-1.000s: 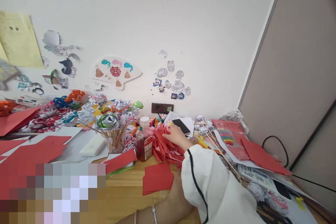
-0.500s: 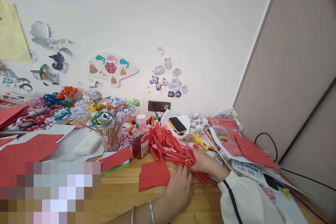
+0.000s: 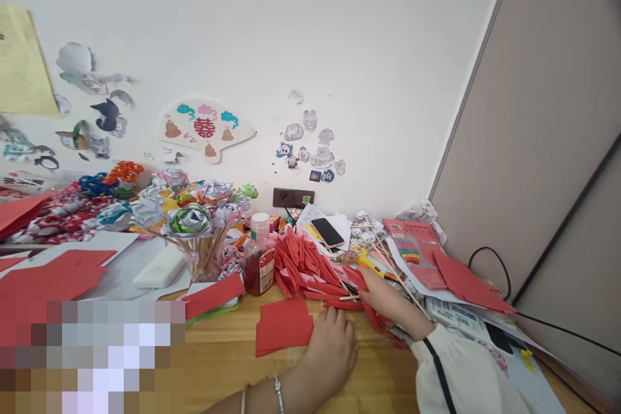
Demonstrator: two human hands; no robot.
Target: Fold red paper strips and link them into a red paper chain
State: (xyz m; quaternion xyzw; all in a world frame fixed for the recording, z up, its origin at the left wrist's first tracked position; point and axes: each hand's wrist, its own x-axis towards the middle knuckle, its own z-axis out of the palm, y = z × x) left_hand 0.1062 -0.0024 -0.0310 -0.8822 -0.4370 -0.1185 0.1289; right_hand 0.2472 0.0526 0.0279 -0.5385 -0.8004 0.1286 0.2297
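My right hand (image 3: pixel 383 295) is closed round some folded red paper pieces (image 3: pixel 353 277) at the right end of a heap of them. Its fingertips are hidden among the paper. Thin wooden sticks (image 3: pixel 350 298) poke out beside these pieces. My left hand (image 3: pixel 332 344) rests on the wooden table with its fingers loosely bent and nothing visible in it. Just left of its fingers lies a small stack of flat red paper sheets (image 3: pixel 284 326). The main heap of folded red paper (image 3: pixel 303 262) spreads behind both hands.
A bottle with red contents (image 3: pixel 259 265) stands left of the heap. Paper flowers on sticks (image 3: pixel 191 223) fill a cup further left. Behind my right hand lie a phone (image 3: pixel 327 231) and a yellow glue gun (image 3: pixel 371 263). More red sheets (image 3: pixel 466 281) lie at right.
My right hand has shifted slightly right, away from my left hand, with red paper in it. Thin sticks show more plainly between the folded pieces. The left hand stays in place.
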